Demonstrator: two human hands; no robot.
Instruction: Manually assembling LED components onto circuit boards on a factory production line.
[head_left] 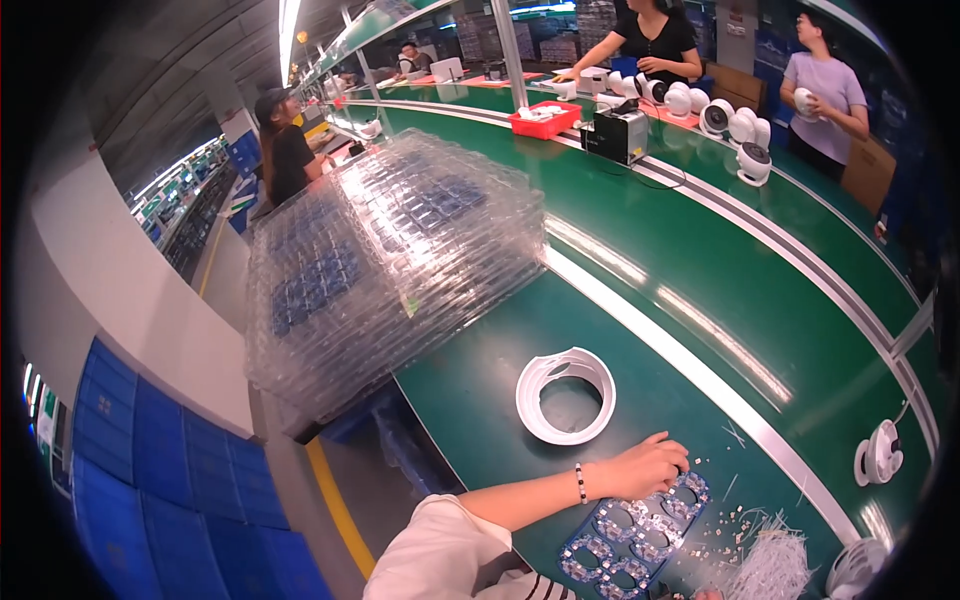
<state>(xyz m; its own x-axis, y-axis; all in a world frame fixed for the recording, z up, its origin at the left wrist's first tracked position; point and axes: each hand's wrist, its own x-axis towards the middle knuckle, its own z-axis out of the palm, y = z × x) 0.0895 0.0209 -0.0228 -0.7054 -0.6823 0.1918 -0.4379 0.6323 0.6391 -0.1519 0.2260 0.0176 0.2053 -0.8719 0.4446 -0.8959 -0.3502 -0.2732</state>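
Observation:
My left hand [646,470] rests on the far end of a blue circuit board panel [632,535], its fingers bent down over the edge. The panel has several ring-shaped boards with small white parts on them. Only a sliver of my right hand [708,595] shows at the lower edge, close to the panel's near end; its fingers are hidden. Beyond my left hand, a white ring-shaped plastic housing [566,396] lies on the green table. To the right sits a heap of thin clear-white strips [772,562], with small loose bits [722,522] scattered between it and the panel.
Tall stacked clear plastic trays [400,250] holding blue boards stand at the table's left. A metal rail [680,360] separates the table from the green conveyor [640,240]. White cameras [752,163], a red bin [545,119] and a black box [616,134] lie farther off. Several people work beyond.

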